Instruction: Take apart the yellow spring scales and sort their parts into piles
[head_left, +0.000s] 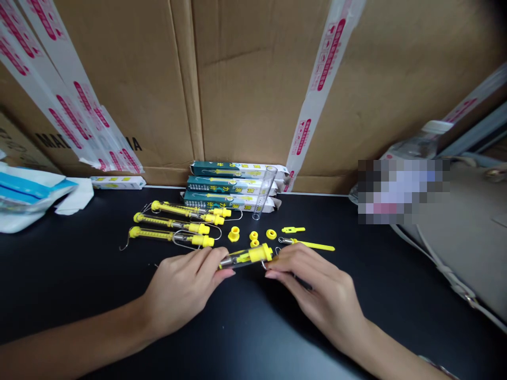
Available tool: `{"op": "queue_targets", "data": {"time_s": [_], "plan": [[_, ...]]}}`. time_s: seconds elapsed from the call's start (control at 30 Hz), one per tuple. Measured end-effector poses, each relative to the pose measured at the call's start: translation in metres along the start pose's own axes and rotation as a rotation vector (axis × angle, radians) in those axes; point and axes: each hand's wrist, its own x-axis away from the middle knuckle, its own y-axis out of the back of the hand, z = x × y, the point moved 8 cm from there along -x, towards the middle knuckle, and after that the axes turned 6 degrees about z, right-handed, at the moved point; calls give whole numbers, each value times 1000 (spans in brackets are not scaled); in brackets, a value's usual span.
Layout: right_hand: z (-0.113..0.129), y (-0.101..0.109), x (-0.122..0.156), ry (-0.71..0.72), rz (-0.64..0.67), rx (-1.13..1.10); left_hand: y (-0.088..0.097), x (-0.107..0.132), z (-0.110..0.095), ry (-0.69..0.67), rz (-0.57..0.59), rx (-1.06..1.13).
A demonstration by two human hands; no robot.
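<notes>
Currently, left edge: a blue-and-white plastic packet [37,192] is running out of frame and overlapping the end of a slim carton [121,182].
Cardboard wall: tape is covering part of the black lettering on the large cardboard box [245,105] standing behind everything.
Spring scales: several yellow spring scales [172,224] are lying on the black tabletop [99,274], the top ones overlapping, so their count is hard to make out.
Left hand: the left hand [182,279] is wrapping its fingers snugly around the held spring scale [247,256], hiding its left end.
Printed boxes: three green-and-white boxes [229,186] are lying stacked behind, a clear tube [264,194] leaning across their fronts.
Yellow parts: a flanged cap [234,234] and small rings [271,234] are sitting beyond the held scale.
Right hand: the right hand [320,285] is pinching near the wire hook [263,265] at the scale's capped end; its fingers are masking the exact hold.
Yellow strip: a yellow strip [317,245] with a spring is lying just beyond those fingers.
Right edge: pixelation is obscuring the bottle [425,140], and a grey bag [463,237] is extending out of view.
</notes>
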Motion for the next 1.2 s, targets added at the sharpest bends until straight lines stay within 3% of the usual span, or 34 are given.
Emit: {"op": "queue_targets", "data": {"time_s": [0.2, 0.4, 0.53, 0.67, 0.8, 1.0, 1.2], "plan": [[-27, 7, 3, -262, -62, -270, 3, 0, -4, -81, 7, -5], [-11, -14, 0, -129, 250, -212, 3, -1, -4, -69, 26, 16], [-13, -18, 2, -222, 248, -289, 0, 0, -6, -94, 52, 11], [-13, -21, 7, -271, 208, -274, -6, 1, -6, -106, 117, 157], [-6, -22, 10, -224, 149, -153, -11, 0, -6, -112, 193, 280], [10, -31, 12, -63, 158, -96, -1, -7, -11, -152, 94, 200], [21, -37, 11, 36, 180, -44, 0, -7, -22, -208, 77, 210]]}}
